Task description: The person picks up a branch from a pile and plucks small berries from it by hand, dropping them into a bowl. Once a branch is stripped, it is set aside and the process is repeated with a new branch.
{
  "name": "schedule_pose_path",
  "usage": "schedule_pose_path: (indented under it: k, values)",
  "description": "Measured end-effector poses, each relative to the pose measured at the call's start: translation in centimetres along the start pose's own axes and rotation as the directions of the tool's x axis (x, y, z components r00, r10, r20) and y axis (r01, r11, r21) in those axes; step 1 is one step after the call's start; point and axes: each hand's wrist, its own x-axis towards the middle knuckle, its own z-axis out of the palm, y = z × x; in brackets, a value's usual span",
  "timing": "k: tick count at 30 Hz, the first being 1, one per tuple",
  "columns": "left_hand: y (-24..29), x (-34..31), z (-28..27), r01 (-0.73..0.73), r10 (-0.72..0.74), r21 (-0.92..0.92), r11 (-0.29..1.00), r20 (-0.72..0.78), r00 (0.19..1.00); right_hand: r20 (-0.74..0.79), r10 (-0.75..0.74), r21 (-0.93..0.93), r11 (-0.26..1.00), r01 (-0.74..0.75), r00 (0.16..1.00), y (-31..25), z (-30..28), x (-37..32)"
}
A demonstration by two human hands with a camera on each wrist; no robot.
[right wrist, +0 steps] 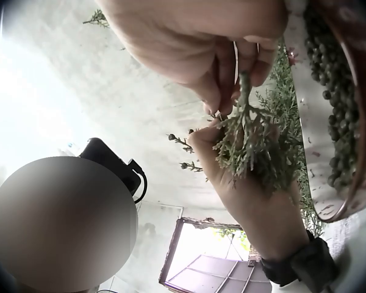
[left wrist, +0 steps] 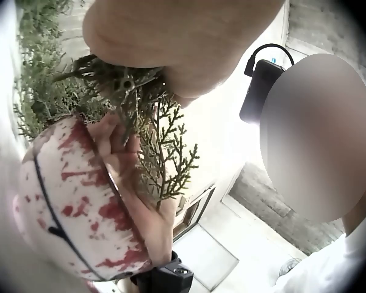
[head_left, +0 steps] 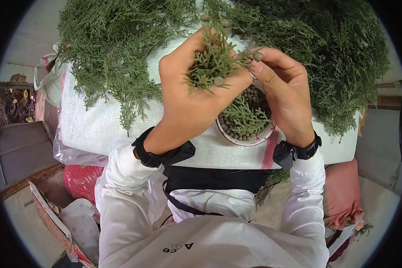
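My left hand [head_left: 185, 100] grips a small bunch of green conifer sprigs [head_left: 212, 67] with scaly leaves and a few round cones. My right hand [head_left: 290, 96] pinches a round cone [head_left: 257, 56] at the end of one twig between thumb and index finger. Below the hands stands a bowl [left wrist: 79, 207], white with red blotches on its outside. Many small round cones [right wrist: 332, 104] fill it, and a loose sprig [head_left: 248, 117] lies on top of them. In the right wrist view, the sprigs [right wrist: 247, 131] stick out between both hands, hiding some fingertips.
Large heaps of conifer branches lie at the back left [head_left: 116, 49] and back right [head_left: 326, 58]. A white woven sheet [head_left: 102, 127] with a red stripe covers the work surface. A red bag [head_left: 80, 181] sits at lower left, a reddish cloth [head_left: 344, 192] at lower right.
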Motion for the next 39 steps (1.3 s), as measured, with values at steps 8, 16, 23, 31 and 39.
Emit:
schedule_pose_path:
  k: [8,16,23,31,39]
  values:
    - [-0.2,0.37,-0.39,0.05,-0.043,-0.093,0.994,0.082,0.996,-0.013,-0.014,-0.033,0.999,0.013,1.0,-0.19,0.02,-0.08]
    - [-0.59,0.33,-0.72,0.128,-0.112,-0.14,0.982,0.116,0.987,-0.05,-0.004,-0.108,0.994,-0.002,0.999,-0.62,0.48,-0.28]
    - [-0.4,0.18,-0.53,0.15,-0.134,-0.152,0.977,0.111,0.985,-0.087,-0.045,-0.151,0.988,0.031,0.995,-0.5,0.81,-0.37]
    - [-0.47,-0.1,-0.64,0.118,-0.107,-0.123,0.985,0.092,0.99,-0.03,-0.092,-0.122,0.989,0.088,0.995,-0.09,0.48,-0.17]
    - [-0.26,-0.36,-0.24,0.191,-0.174,-0.3,0.935,0.084,0.981,-0.063,-0.106,-0.112,0.989,0.098,0.992,-0.01,0.86,-0.37]
